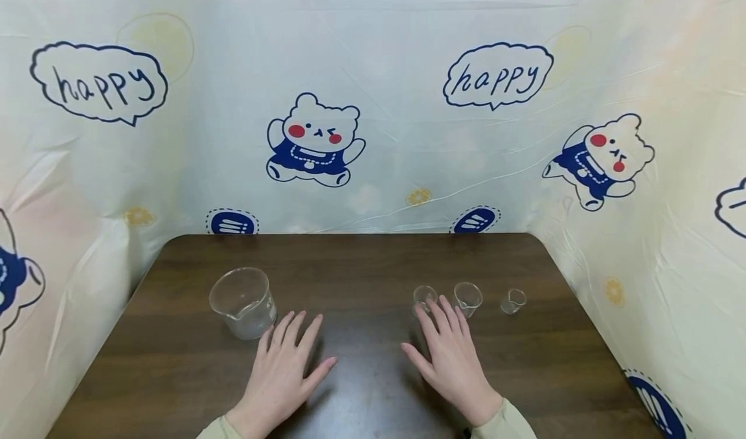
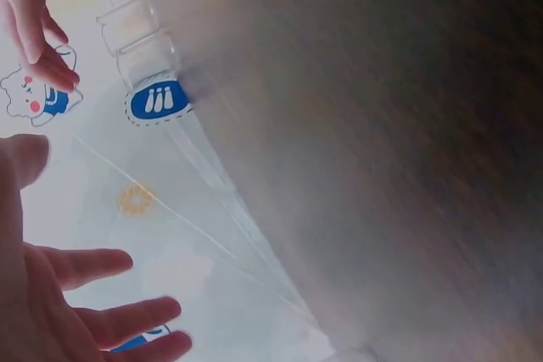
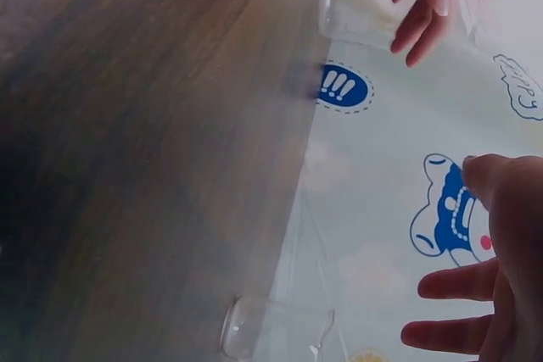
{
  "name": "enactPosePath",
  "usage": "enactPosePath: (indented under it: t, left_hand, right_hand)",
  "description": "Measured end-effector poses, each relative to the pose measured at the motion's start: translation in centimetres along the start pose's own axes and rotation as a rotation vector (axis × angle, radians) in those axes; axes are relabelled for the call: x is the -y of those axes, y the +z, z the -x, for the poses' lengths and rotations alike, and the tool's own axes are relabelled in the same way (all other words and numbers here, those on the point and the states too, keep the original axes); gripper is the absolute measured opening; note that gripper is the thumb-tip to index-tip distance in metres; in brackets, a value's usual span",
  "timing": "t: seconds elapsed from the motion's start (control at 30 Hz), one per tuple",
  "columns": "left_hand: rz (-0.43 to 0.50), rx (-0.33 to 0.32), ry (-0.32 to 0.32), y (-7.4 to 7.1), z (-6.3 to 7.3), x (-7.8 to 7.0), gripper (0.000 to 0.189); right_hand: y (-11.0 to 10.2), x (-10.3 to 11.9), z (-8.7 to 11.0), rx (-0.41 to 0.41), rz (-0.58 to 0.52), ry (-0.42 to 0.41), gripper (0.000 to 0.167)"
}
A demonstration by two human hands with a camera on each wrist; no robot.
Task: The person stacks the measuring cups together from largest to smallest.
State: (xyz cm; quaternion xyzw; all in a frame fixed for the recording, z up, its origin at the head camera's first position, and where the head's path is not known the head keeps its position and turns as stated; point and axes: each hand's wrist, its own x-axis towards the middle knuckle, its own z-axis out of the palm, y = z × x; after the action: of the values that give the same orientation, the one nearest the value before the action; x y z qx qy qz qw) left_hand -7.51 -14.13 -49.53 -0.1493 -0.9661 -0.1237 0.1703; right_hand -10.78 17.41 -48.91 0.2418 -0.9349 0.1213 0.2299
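Note:
My left hand [image 1: 280, 371] hovers low over the table with its fingers spread, fingertips right at the near side of a large glass beaker [image 1: 241, 303]. My right hand [image 1: 451, 364] is likewise spread, its fingertips overlapping a small glass beaker [image 1: 425, 293] in the head view. Just beyond those fingers stands a second small beaker [image 1: 468, 296], and further right a tiny one [image 1: 513, 301]. Neither hand holds anything. In the right wrist view a glass beaker [image 3: 280, 328] shows near the fingers. The left wrist view has the small beakers [image 2: 146, 61] in a row.
A dark brown wooden table [image 1: 350, 270] with rounded far corners bears all the glassware. Around its back and sides hangs a pale curtain [image 1: 396, 89] printed with bears, oranges and the word "happy".

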Motion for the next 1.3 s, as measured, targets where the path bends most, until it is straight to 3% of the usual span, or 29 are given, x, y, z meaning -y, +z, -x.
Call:
enactPosePath:
  t: [0.43, 0.57, 0.73, 1.03, 1.3]
  left_hand:
    - [0.03, -0.196, 0.104, -0.4, -0.1, 0.7, 0.053]
    - [0.073, -0.253, 0.117, -0.5, -0.1, 1.0, 0.065]
    - [0.099, -0.335, 0.133, -1.0, 0.2, 1.4, 0.062]
    - [0.117, -0.408, 0.109, -2.4, 0.3, 2.3, 0.056]
    - [0.1, -0.476, 0.05, -4.4, -0.2, 4.5, 0.057]
  right_hand:
    - [-0.2, 0.8, -1.9, -0.006, -0.024, -0.088, 0.05]
    - [0.1, 1.4, -2.3, 0.003, -0.037, -0.098, 0.047]
    - [0.3, 2.3, -2.9, 0.009, -0.037, -0.139, 0.047]
    - [0.3, 4.0, -4.2, 0.019, -0.026, -0.205, 0.048]
    - [0.2, 5.5, -5.8, 0.042, 0.0, -0.233, 0.046]
